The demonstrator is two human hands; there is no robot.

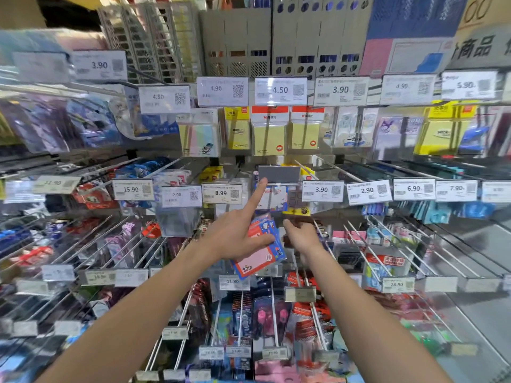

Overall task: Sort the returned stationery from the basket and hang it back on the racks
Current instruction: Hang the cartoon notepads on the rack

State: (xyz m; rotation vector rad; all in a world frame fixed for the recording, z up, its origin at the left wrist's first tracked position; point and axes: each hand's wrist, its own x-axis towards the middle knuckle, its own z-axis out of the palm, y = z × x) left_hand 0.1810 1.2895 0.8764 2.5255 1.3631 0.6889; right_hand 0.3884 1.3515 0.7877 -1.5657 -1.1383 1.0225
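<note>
Hanging step under way: left hand pinches blue-edged sticky-note pack between thumb and curled fingers, index straight up at the peg under the blank grey tag; right hand grips brown chocolate-look pack just beside; next move probably threads a pack's hole onto that peg.

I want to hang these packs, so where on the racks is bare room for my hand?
The rods right of the 28.90 tag look bare, over a bare grey panel. Crowded: yellow note packs under the 4.50 tag.
</note>
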